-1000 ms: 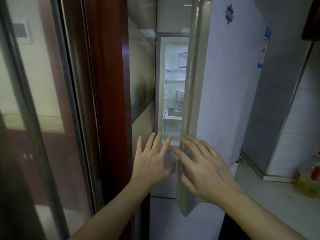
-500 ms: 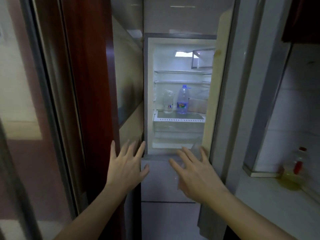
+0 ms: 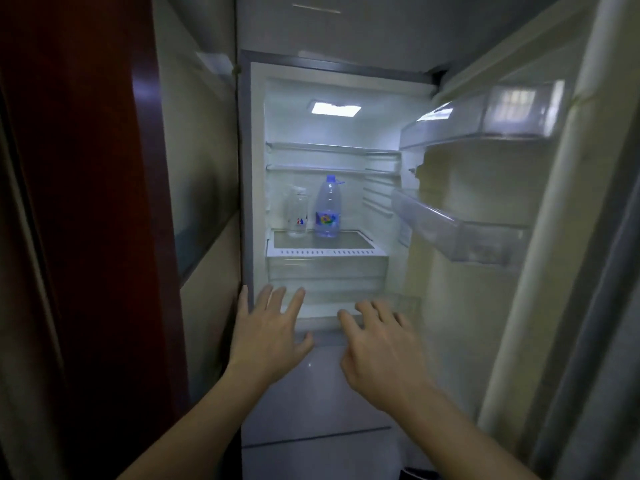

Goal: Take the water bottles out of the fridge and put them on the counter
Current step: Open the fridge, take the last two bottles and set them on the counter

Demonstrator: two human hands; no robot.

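Observation:
The fridge (image 3: 256, 174) stands open with its light on. On the glass shelf (image 3: 325, 252) two bottles stand upright side by side: a tall clear one with a blue cap and a colourful label (image 3: 327, 206), and to its left a shorter clear bottle (image 3: 296, 212). My left hand (image 3: 268, 332) hovers with spread fingers at the fridge's lower left rim, well below the shelf. My right hand (image 3: 377, 344) hangs beside it, fingers apart, in front of the lower edge of the opening. Neither hand holds anything. The counter is out of view.
The fridge door (image 3: 485, 306) is swung wide to the right, with clear door bins (image 3: 460, 237) jutting into the opening. A dark red door frame (image 3: 93, 237) fills the left side. Below the lit compartment is a closed lower drawer front (image 3: 311, 403).
The fridge door has swung fully open to the right and the view has moved closer. Both hands have stayed open low in front of the fridge.

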